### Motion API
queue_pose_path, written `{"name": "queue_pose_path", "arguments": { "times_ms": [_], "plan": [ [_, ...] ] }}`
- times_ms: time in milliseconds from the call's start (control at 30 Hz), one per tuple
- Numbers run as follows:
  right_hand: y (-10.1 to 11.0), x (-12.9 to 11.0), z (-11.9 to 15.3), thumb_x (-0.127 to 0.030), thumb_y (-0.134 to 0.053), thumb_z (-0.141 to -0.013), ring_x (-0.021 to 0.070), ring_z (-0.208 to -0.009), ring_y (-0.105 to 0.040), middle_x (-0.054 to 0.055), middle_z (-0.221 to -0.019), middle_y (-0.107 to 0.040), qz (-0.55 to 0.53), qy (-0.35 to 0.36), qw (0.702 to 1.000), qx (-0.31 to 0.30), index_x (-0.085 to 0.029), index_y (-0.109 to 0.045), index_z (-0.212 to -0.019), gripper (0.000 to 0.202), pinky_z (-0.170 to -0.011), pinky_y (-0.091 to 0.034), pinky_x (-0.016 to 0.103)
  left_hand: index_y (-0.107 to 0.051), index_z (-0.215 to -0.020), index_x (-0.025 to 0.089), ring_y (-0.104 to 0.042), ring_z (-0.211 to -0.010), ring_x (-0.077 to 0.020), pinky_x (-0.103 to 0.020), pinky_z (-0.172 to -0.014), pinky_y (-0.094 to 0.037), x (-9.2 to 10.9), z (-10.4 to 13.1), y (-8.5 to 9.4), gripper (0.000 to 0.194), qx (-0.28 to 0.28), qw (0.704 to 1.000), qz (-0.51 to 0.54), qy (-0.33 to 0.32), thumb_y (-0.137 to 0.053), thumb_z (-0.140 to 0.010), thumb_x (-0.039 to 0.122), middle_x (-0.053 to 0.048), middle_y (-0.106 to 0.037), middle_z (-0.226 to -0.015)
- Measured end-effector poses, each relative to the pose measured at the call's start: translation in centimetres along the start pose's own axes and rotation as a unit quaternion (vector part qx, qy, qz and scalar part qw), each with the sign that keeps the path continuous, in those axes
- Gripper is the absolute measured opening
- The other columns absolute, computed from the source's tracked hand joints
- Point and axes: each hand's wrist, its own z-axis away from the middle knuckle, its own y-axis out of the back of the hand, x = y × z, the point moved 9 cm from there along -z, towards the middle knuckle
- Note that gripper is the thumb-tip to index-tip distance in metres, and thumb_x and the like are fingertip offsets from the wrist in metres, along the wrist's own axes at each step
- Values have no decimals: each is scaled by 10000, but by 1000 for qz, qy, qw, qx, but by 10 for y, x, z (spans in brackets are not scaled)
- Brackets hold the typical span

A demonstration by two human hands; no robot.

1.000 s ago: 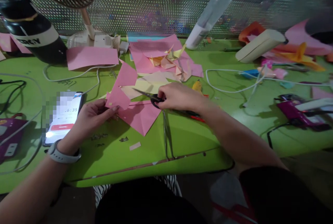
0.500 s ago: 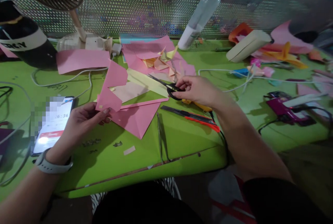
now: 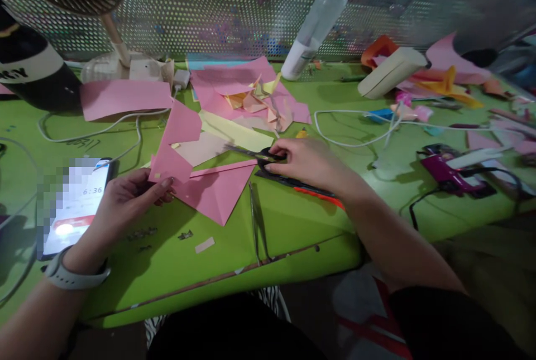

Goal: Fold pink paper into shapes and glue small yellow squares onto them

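Observation:
Pinched in my left hand [image 3: 138,192] is a cut piece of pink paper [image 3: 178,125], raised above the green table. My right hand [image 3: 304,164] grips black-handled scissors [image 3: 247,152], whose blades point left toward the pink piece without touching it. Beneath lies a folded pink sheet [image 3: 221,192] with a corner toward me. Pale yellow strips [image 3: 238,131] lie behind it. A utility knife with a red edge [image 3: 320,197] is partly hidden below my right hand. Metal tweezers [image 3: 257,226] rest near the front edge.
A lit phone [image 3: 77,204] and a dark bottle [image 3: 37,64] stand out at left, near a fan [image 3: 111,30]. Behind are paper scraps [image 3: 255,100] and a tilted clear bottle [image 3: 316,30]. White cables and a purple device [image 3: 452,173] lie at right.
My right hand has moved left and slightly down with the scissors, now covering part of the utility knife. The view has shifted slightly. My left hand still holds the pink piece.

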Motion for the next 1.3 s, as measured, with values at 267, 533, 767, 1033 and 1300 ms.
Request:
{"name": "queue_pose_path", "arguments": {
  "times_ms": [267, 533, 767, 1033, 1300],
  "plan": [
    [-7, -42, 4, -322, -705, -862, 165, -799, -606, 72, -1075, -648, 37, 130, 991, -15, -211, -743, -1063, 233, -673, -397, 279, -741, -860, 200, -624, -629, -112, -192, -556, -497, -1, 2, 5, 231, 25, 999, 3, 28, -763, -801, 422, -11, -733, -745],
    [-49, -44, 42, -527, -736, -771, 120, -529, -494, -2, -575, -605, -54, 27, 984, -166, -182, -634, -660, 376, -533, -282, 266, -737, -812, 209, -633, -619, -132, -224, -570, -510, 2, 1, 3, 235, 18, 1000, -19, 13, -757, -794, 443, -14, -719, -705],
    [-77, -65, 51, -238, -683, -725, 104, -520, -495, -17, -585, -622, -113, 8, 980, -165, -191, -574, -609, 166, -520, -295, 242, -723, -808, 175, -622, -602, -141, -226, -557, -502, 2, 0, 3, 320, 11, 1000, -7, 22, -753, -778, 492, -25, -710, -685],
    [-41, -73, 39, -257, -621, -765, 95, -513, -509, -25, -583, -582, -258, 51, 964, -41, -199, -537, -651, 152, -520, -394, 232, -729, -860, 158, -649, -622, -149, -229, -588, -534, 0, -1, 2, 365, -4, 998, 28, 47, -767, -759, 507, -38, -733, -707],
    [-50, -43, 16, -364, -689, -763, 95, -488, -537, -13, -708, -632, -525, 3, 850, -48, -195, -603, -794, 192, -417, -500, 234, -733, -892, 148, -680, -669, -174, -234, -572, -542, 0, 0, -2, 419, -18, 998, 24, 61, -763, -754, 543, -70, -761, -783]
  ]
}}
